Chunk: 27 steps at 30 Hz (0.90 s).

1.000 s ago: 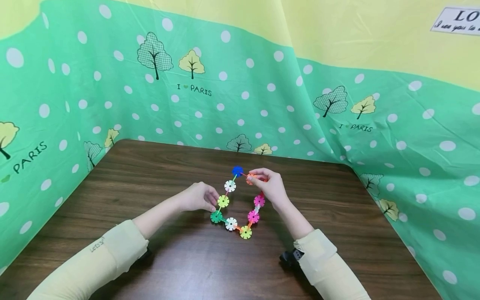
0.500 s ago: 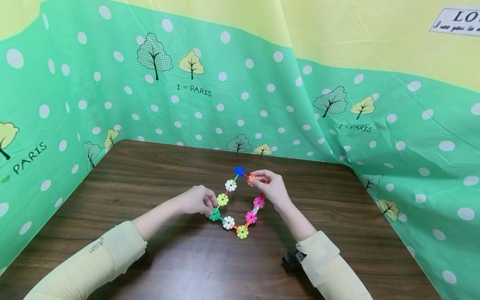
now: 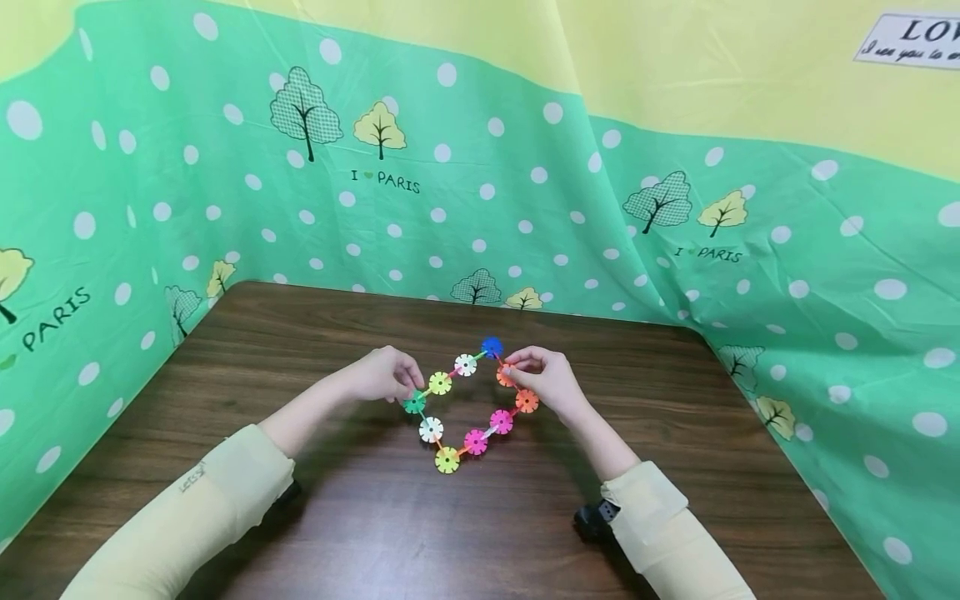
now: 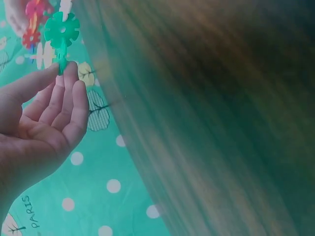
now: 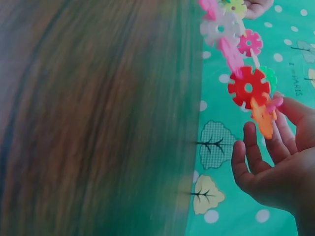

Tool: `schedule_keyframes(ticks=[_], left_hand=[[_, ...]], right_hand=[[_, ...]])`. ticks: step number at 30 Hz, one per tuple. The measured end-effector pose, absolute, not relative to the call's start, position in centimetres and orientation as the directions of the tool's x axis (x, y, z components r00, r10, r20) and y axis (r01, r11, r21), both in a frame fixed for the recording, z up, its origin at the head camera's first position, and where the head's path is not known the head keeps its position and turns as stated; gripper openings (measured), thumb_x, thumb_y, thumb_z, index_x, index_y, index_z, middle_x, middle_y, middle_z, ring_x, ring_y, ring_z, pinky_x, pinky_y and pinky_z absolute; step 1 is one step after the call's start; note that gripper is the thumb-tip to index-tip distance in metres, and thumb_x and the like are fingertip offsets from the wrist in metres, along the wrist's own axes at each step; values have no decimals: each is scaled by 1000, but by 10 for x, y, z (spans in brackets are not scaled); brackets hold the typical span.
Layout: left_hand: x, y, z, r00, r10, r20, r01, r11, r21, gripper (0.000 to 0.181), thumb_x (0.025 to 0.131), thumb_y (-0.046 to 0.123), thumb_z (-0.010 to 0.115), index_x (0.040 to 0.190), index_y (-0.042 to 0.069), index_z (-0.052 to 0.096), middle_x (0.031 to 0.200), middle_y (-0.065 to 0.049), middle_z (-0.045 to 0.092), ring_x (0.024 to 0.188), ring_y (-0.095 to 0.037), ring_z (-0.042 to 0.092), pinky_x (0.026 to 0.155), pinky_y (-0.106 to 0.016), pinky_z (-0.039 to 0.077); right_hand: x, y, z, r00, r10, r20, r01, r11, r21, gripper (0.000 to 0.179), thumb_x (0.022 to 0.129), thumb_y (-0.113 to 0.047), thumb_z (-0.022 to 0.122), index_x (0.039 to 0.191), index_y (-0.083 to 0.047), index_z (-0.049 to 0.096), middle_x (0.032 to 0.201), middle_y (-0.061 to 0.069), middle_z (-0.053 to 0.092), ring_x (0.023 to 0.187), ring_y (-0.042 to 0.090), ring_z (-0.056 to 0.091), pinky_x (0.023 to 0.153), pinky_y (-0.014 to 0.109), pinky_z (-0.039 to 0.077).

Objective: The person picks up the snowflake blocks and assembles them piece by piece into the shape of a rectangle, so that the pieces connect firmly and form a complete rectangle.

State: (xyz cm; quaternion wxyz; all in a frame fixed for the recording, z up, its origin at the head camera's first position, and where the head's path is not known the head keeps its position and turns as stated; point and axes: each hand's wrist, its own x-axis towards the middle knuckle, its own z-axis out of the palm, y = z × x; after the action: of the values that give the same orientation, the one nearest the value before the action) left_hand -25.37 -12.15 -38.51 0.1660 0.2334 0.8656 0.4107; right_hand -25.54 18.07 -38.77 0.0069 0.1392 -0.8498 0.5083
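Observation:
A closed loop of notched plastic snowflake discs, joined edge to edge, is stretched between my hands in the head view. At its left corner my left hand [image 3: 381, 375] pinches a green disc [image 3: 414, 402] between thumb and fingertips. My right hand [image 3: 553, 385] pinches an orange disc [image 3: 506, 373] on the upper right side, below a blue disc [image 3: 492, 347]. Another orange disc [image 3: 527, 402] hangs just under those fingers. Pink discs [image 3: 476, 442], a yellow disc [image 3: 447, 460] and a white disc [image 3: 431, 430] form the lower sides. In the right wrist view, a red disc [image 5: 248, 87] adjoins the orange one.
Beneath the loop lies a dark wood-grain table [image 3: 360, 533]. A green and yellow printed cloth [image 3: 420, 225] hangs behind and beside the table. Dark wrist gear [image 3: 596, 521] shows below the right sleeve.
My left hand has moved left and up with the green disc, pulling the loop wider. The lower discs swung left. My right hand shifted slightly right and down, keeping its hold.

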Motion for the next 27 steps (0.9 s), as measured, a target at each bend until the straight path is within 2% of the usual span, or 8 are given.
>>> schedule_keyframes(ticks=[6, 11, 15, 22, 27], left_hand=[[-265, -125, -383, -847, 525, -79, 280, 567, 775, 10, 83, 0, 65, 90, 7, 69, 78, -3, 68, 66, -11, 61, 58, -31, 53], [-276, -126, -387, -853, 520, -46, 312, 579, 753, 9, 84, 3, 66, 90, 9, 70, 80, -1, 69, 68, -12, 60, 56, -28, 51], [-283, -126, -387, -858, 514, -22, 335, 591, 734, 9, 85, 2, 66, 86, 9, 72, 79, -2, 70, 69, -20, 60, 53, -26, 48], [-299, -121, -393, -841, 540, 41, 422, 606, 674, 11, 86, 2, 66, 84, 9, 73, 83, 0, 72, 77, -10, 62, 70, -26, 51], [-308, -120, -400, -846, 532, 29, 417, 627, 658, 9, 87, 4, 66, 87, 10, 73, 86, 0, 72, 82, -10, 63, 76, -29, 52]], right_hand=[[-260, 187, -393, -937, -311, 160, -301, 486, -820, 21, 82, -9, 73, 98, 2, 67, 87, 19, 69, 69, 22, 64, 60, 25, 53], [-266, 193, -402, -923, -339, 180, -350, 550, -758, 18, 81, -16, 76, 95, -7, 69, 83, 8, 71, 74, 17, 65, 65, 24, 51], [-268, 195, -405, -907, -381, 181, -388, 587, -710, 16, 80, -16, 76, 93, -10, 69, 80, 2, 70, 75, 13, 64, 67, 26, 50], [-276, 201, -409, -901, -414, 128, -377, 604, -702, 16, 80, -15, 76, 95, -12, 69, 81, 0, 70, 76, 12, 64, 69, 26, 49], [-281, 207, -412, -888, -457, 55, -339, 568, -750, 23, 80, -16, 76, 100, -8, 67, 86, 4, 70, 80, 13, 65, 70, 25, 50]])
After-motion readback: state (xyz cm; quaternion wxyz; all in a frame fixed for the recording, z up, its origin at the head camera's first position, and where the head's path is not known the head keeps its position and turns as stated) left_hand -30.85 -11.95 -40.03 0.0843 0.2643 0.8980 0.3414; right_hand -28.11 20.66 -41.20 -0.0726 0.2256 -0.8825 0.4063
